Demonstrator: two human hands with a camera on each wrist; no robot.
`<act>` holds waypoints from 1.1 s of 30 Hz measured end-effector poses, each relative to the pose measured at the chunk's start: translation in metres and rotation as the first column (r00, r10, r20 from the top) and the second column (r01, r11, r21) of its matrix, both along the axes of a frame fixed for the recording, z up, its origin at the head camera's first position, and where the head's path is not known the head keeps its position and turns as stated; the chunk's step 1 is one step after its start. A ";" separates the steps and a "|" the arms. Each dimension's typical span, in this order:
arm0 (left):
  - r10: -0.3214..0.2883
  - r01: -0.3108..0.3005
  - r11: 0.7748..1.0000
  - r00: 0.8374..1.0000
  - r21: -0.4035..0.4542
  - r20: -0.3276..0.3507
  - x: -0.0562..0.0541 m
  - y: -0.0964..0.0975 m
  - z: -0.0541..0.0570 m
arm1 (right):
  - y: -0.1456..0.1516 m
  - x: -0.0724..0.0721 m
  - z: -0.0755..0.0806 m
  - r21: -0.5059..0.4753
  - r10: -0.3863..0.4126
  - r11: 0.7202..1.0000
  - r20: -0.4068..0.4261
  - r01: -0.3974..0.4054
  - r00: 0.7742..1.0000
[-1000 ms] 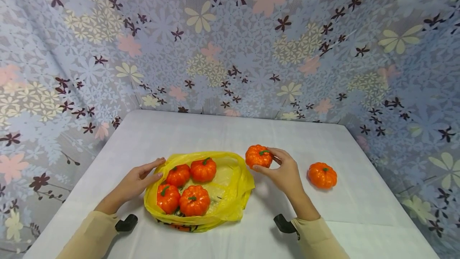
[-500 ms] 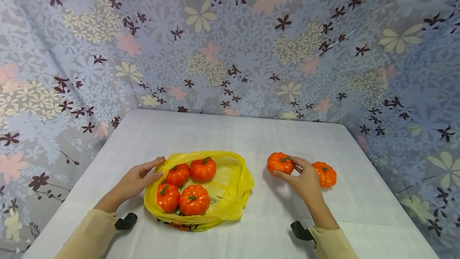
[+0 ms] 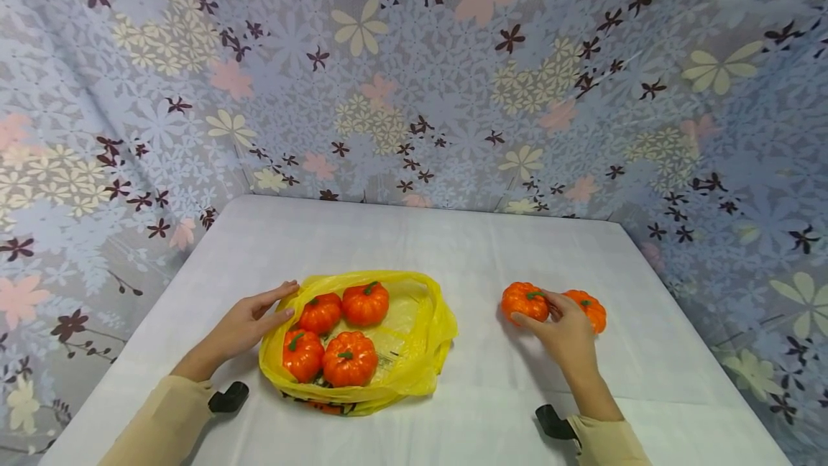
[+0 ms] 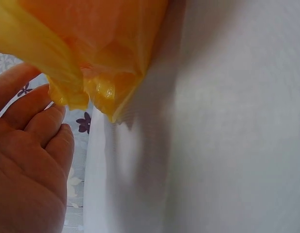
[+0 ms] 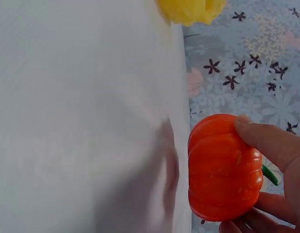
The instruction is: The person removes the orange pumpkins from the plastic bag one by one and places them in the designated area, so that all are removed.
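My right hand (image 3: 569, 333) holds a small shiny orange pumpkin (image 3: 522, 302) with a green stem, thumb and fingers on its opposite sides. In the right wrist view the held pumpkin (image 5: 222, 170) shows its ribbed side, its shadow falling on the white cloth. A second pumpkin (image 3: 590, 313) sits just behind that hand, partly hidden by it. On the left, my left hand (image 3: 242, 326) rests with extended fingers against the rim of a yellow plastic bag (image 3: 414, 336). Several orange pumpkins (image 3: 350, 359) lie inside the bag. The left wrist view shows loosely extended fingers (image 4: 28, 109) beside the hanging bag edge (image 4: 111, 92).
A white-covered table (image 3: 414, 236) carries everything. Flower-patterned fabric (image 3: 414, 92) rises behind it and along both sides. Black wrist mounts (image 3: 229, 398) stick out from the beige sleeves (image 3: 162, 426).
My right hand has carried the pumpkin rightward, away from the bag and toward the other loose pumpkin, and somewhat nearer to me. The left hand and bag have stayed in place.
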State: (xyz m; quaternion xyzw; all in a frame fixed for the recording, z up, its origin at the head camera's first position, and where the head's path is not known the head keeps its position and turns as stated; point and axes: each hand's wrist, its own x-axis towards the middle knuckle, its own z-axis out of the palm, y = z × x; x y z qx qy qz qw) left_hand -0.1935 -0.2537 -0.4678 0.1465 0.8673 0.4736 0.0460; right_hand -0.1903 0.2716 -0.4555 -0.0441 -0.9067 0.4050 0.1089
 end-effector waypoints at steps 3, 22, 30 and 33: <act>-0.004 0.004 1.000 1.000 -0.004 -0.004 0.000 0.000 0.000 | 0.001 0.002 -0.001 0.049 -0.014 0.999 0.002 0.014 1.000; -0.008 0.008 1.000 1.000 0.002 -0.002 0.001 0.000 0.001 | 0.005 0.002 -0.008 0.198 -0.023 0.980 -0.046 0.031 0.999; -0.008 0.008 1.000 1.000 0.005 -0.001 -0.001 -0.001 0.000 | 0.004 0.002 -0.007 0.191 -0.021 0.981 -0.051 0.031 0.998; -0.013 0.013 1.000 1.000 0.007 -0.009 -0.002 -0.001 -0.001 | 0.003 0.002 -0.007 0.211 -0.010 0.977 -0.056 0.022 0.998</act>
